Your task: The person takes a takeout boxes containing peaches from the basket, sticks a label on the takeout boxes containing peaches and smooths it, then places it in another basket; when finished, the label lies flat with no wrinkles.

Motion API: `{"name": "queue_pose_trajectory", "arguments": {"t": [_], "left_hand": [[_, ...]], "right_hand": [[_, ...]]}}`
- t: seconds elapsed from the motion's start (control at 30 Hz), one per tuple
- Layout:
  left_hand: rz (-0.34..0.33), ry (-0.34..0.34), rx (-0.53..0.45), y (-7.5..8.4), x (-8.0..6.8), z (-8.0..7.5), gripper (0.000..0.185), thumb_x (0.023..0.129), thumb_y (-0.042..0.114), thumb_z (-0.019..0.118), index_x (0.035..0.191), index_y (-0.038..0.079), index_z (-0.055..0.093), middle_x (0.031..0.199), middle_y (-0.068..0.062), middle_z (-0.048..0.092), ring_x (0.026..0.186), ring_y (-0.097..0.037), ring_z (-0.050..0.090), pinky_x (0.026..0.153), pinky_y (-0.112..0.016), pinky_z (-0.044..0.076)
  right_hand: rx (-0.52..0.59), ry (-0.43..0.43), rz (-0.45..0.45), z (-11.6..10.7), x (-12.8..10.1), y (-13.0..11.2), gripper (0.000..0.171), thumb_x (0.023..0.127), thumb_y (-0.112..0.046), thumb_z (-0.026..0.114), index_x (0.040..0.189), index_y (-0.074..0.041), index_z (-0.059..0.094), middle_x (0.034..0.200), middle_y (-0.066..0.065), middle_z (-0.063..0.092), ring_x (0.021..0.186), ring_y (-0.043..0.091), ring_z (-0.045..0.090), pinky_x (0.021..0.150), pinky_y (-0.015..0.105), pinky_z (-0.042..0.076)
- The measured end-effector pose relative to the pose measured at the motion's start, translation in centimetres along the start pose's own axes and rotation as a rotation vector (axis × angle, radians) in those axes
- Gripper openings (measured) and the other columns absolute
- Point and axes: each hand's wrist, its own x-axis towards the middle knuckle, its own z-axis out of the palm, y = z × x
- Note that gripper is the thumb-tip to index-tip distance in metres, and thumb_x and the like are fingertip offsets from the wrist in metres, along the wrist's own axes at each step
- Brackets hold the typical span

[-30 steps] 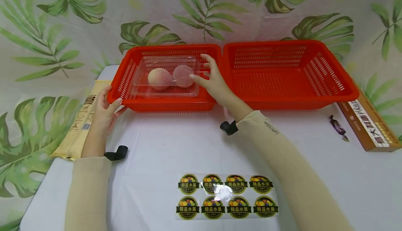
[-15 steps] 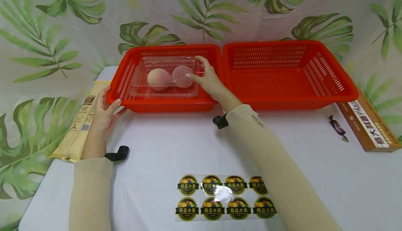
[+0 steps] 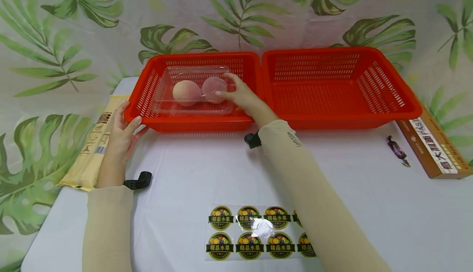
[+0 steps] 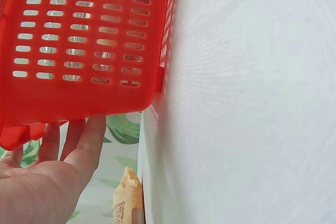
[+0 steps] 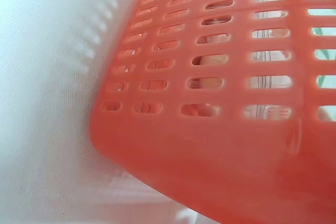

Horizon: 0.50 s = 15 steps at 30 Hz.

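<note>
Two pale pink peaches lie in a clear plastic fruit box, one peach on the left and the other peach on the right. This box sits inside the left red basket. My left hand grips the basket's front left corner, thumb on the rim; the left wrist view shows its fingers under the rim. At the box's right end, my right hand holds the box, thumb over the lid and forefinger at its far right corner. The basket wall hides that hand's lower fingers in the right wrist view.
A second red basket stands against the first one's right side. A yellow packet lies left, a brown pasta box and a wrapped candy right. A sheet of round fruit stickers lies in front, partly under the right sleeve.
My right hand has moved left and closed onto the box's right end; its sleeve now covers part of the sticker sheet. My left hand stays on the basket corner.
</note>
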Motion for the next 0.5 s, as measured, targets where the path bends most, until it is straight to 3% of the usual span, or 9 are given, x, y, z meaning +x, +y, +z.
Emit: {"name": "queue_pose_trajectory", "arguments": {"t": [0.3,0.5], "left_hand": [[-0.003,0.001,-0.008,-0.22,0.17,-0.04,0.056,0.088,0.0,0.053,0.135,0.022,0.032,0.139,-0.009,0.024,0.12,-0.025,0.032,0.079,-0.032,0.047],[0.002,0.001,-0.03,-0.16,0.12,-0.09,0.055,0.088,-0.001,0.052,0.134,0.022,0.033,0.139,-0.008,0.024,0.12,-0.025,0.032,0.08,-0.033,0.047]], "right_hand": [[0.051,-0.014,0.034,0.23,0.33,0.27,0.068,0.082,-0.023,0.065,0.139,-0.028,0.027,0.138,0.004,0.029,0.116,0.026,0.036,0.078,0.038,0.048],[0.073,-0.024,0.036,0.46,0.1,0.09,0.066,0.084,-0.019,0.063,0.139,-0.024,0.026,0.134,0.006,0.034,0.102,0.03,0.047,0.072,0.032,0.05]]}}
